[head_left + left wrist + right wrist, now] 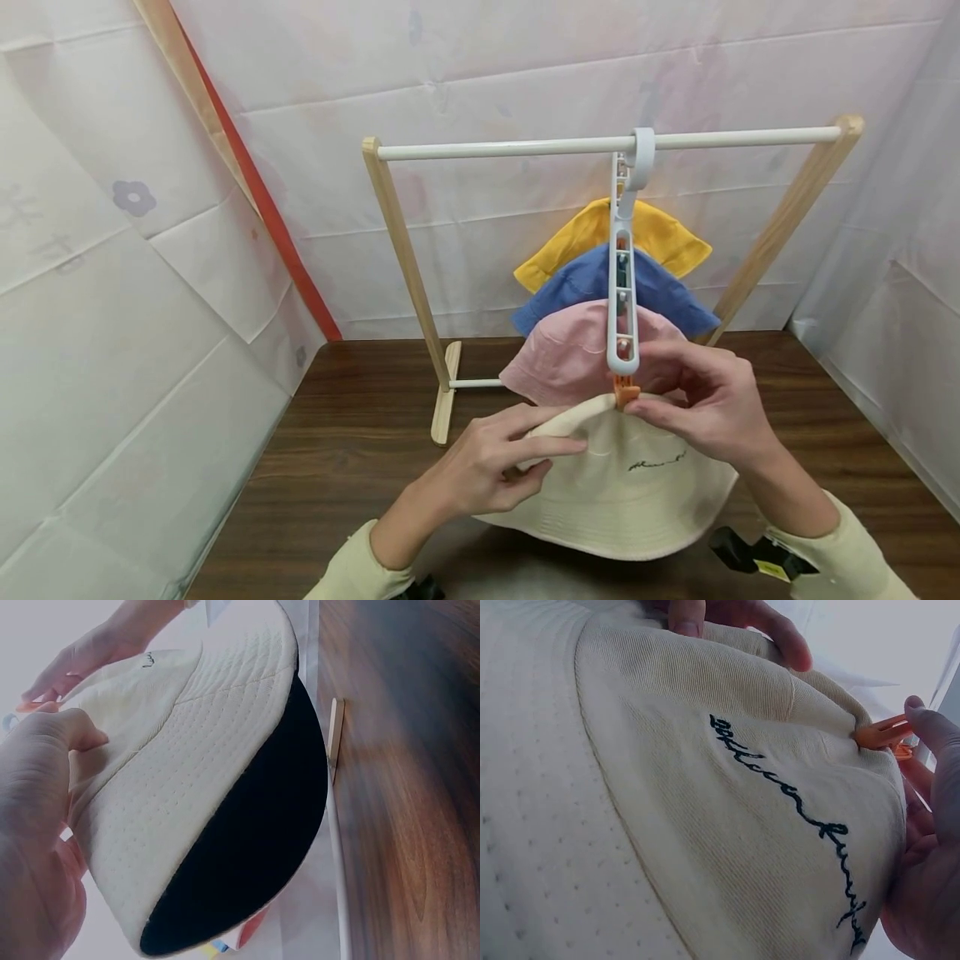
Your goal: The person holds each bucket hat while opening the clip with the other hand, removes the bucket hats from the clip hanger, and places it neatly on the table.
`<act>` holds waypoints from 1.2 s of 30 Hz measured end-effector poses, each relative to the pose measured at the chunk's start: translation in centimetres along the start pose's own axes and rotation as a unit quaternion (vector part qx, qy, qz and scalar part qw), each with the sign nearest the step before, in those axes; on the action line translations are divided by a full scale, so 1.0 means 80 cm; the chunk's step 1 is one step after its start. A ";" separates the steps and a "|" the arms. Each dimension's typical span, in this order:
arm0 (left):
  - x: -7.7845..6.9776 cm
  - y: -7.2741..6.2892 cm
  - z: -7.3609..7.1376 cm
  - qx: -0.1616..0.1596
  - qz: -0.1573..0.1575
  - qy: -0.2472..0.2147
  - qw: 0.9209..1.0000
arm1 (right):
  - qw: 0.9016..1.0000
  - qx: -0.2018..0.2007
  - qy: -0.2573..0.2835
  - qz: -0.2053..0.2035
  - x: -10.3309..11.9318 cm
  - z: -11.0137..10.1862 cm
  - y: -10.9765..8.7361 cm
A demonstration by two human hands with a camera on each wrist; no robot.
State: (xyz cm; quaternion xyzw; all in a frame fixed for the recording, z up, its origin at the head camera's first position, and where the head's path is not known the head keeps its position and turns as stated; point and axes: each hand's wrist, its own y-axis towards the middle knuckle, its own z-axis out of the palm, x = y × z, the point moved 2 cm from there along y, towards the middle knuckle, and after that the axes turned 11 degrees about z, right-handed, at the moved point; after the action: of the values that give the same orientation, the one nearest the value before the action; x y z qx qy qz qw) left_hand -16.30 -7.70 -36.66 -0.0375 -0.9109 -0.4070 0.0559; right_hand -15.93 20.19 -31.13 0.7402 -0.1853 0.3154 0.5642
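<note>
A cream bucket hat [622,492] with dark stitched script hangs by the top of its crown from an orange clip [626,393]. The clip sits at the near end of a white hanger [622,283]. My left hand [498,462] grips the crown's left side, its fingers spread over a fold of cloth. At the clip, my right hand [712,408] has its thumb against the orange end, seen closer in the right wrist view, where the thumb [928,724] presses it. The hat's dark underside shows in the left wrist view.
Pink [558,346], blue [562,283] and yellow [577,237] bucket hats hang behind, along the same hanger. Its hook circles the white bar [502,150] of a wood-legged rack. The rack's foot [446,400] stands on a dark wooden table [337,467], with pale sheeting around.
</note>
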 end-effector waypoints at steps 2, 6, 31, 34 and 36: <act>0.000 0.000 0.000 0.001 -0.003 0.001 1.000 | 1.000 -0.004 -0.004 0.006 0.000 0.000 0.000; 0.000 0.000 0.001 -0.003 -0.008 0.002 1.000 | 1.000 -0.001 -0.017 0.018 0.003 0.002 0.000; 0.000 0.001 0.002 -0.028 -0.014 0.022 0.999 | 0.998 0.010 -0.038 0.039 0.005 0.010 -0.002; 0.000 0.000 0.002 -0.029 -0.014 0.023 0.999 | 0.998 0.008 -0.037 0.041 0.004 0.010 -0.002; 0.000 0.000 0.002 -0.030 -0.014 0.023 0.999 | 0.998 0.007 -0.036 0.043 0.004 0.011 -0.002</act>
State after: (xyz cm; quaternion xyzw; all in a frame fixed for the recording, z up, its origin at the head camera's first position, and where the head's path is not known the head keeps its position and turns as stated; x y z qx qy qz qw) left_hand -16.34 -7.56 -36.78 -0.0168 -0.8973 -0.4354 0.0703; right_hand -15.42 19.45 -31.18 0.7465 -0.2346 0.3139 0.5377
